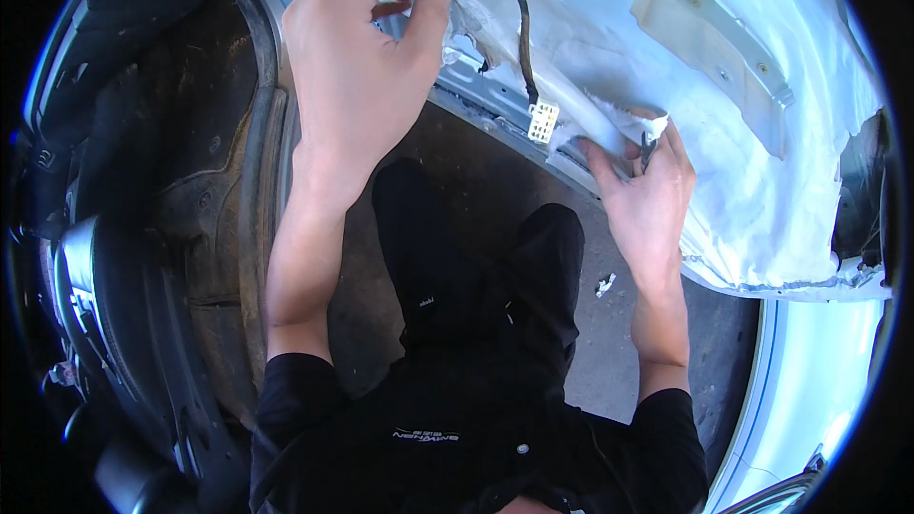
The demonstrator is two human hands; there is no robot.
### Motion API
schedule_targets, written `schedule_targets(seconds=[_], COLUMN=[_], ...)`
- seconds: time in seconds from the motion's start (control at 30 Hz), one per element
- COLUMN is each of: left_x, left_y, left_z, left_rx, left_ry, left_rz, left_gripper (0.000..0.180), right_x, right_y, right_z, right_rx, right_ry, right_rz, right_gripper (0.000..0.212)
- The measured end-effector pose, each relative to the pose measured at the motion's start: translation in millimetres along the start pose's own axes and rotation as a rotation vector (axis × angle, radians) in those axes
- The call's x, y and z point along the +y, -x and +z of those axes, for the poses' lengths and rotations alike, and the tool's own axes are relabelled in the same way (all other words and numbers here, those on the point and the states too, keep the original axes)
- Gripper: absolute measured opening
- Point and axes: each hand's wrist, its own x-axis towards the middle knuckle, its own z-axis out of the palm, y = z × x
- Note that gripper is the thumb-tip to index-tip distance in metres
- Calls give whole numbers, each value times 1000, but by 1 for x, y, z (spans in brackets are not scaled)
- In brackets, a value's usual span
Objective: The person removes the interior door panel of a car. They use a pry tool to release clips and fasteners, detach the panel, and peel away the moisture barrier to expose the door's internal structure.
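Observation:
Across the top of the view, a crumpled whitish plastic sheet (609,48) covers the inner face of a car door. My left hand (357,76) is at the sheet's upper left, its fingers curled and thumb bent in, pinching its edge; the fingertips are partly hidden. Lower down on the right, my right hand (652,205) grips a loose, torn edge of the same sheet between thumb and fingers. Between the hands, a dark cable with a white multi-pin connector (542,122) hangs out over the door's lower metal edge.
A pale bracket-like panel (709,43) shows on the door at upper right. To the left lie the car's door sill with a dark seal (267,133), the brown footwell floor (205,200) and a black seat (143,324). A small white scrap (606,285) rests on the ground.

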Motion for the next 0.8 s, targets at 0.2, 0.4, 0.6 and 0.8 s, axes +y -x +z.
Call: schedule_targets(seconds=[0.2, 0.4, 0.6, 0.8], left_x=[-24, -38, -24, -53], left_y=[40, 74, 64, 36], left_z=[-15, -12, 17, 41], left_rx=[154, 258, -271, -191], left_ry=[29, -137, -156, -228], left_rz=[-336, -268, 118, 178], left_gripper=[24, 45, 65, 53], right_x=[17, 12, 0, -17], right_y=[11, 23, 18, 9], right_z=[-4, -10, -22, -46], right_rx=[-33, -234, -190, -107], right_ry=[9, 21, 12, -19], right_rz=[-65, -192, -194, -158], right_gripper=[19, 16, 16, 15])
